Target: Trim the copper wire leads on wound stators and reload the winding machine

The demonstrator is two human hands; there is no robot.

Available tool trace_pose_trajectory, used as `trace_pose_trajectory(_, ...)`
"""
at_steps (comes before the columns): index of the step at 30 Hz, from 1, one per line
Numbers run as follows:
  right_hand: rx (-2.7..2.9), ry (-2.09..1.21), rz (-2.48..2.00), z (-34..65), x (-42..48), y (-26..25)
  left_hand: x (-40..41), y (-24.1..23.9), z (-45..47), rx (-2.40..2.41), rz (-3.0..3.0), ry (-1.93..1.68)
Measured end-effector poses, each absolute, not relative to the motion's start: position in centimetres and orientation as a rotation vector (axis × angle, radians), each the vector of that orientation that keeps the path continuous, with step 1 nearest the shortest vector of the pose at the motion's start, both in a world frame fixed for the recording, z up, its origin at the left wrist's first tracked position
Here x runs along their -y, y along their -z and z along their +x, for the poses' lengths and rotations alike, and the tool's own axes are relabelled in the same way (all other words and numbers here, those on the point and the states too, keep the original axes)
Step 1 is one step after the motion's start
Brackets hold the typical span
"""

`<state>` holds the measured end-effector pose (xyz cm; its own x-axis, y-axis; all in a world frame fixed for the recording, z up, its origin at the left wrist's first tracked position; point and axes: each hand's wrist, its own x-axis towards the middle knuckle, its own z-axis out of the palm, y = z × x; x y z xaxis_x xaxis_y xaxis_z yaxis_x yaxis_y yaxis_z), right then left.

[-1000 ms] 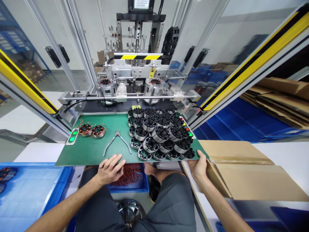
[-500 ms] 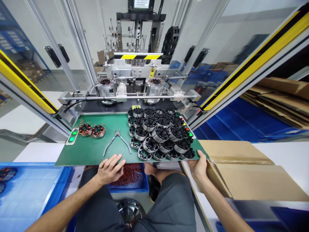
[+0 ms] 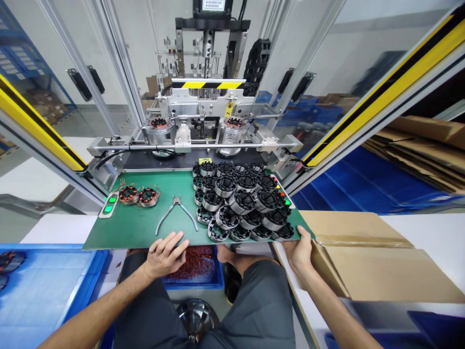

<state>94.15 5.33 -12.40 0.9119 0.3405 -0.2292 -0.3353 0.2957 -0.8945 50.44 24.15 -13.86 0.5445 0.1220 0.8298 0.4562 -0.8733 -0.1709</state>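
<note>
My left hand (image 3: 164, 256) rests at the near edge of the green mat (image 3: 138, 228), fingers spread and flat, holding nothing. A pair of grey-handled pliers (image 3: 176, 212) lies on the mat just beyond its fingertips. My right hand (image 3: 300, 252) curls over the mat's near right corner, beside a cardboard box (image 3: 363, 257); its fingers are mostly hidden. Several black-and-silver stator rings (image 3: 241, 201) are piled on the right half of the mat. Two copper-wound stators (image 3: 138, 196) sit at the far left.
A press machine (image 3: 203, 116) with two round fixtures stands behind the mat, framed by yellow-black light curtains (image 3: 381, 92). A green-lit button box (image 3: 109, 204) sits at the mat's left edge. Below are blue trays (image 3: 43, 291), a blue bin of copper scrap (image 3: 198, 266) and my knees.
</note>
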Motion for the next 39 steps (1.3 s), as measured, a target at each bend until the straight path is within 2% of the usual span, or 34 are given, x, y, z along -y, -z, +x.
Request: trace_pose_trajectory(39,0.019,-0.452,-1.217,94.6,-5.0,12.9,-24.0,12.7,51.0,0.452,-2.392,1.300)
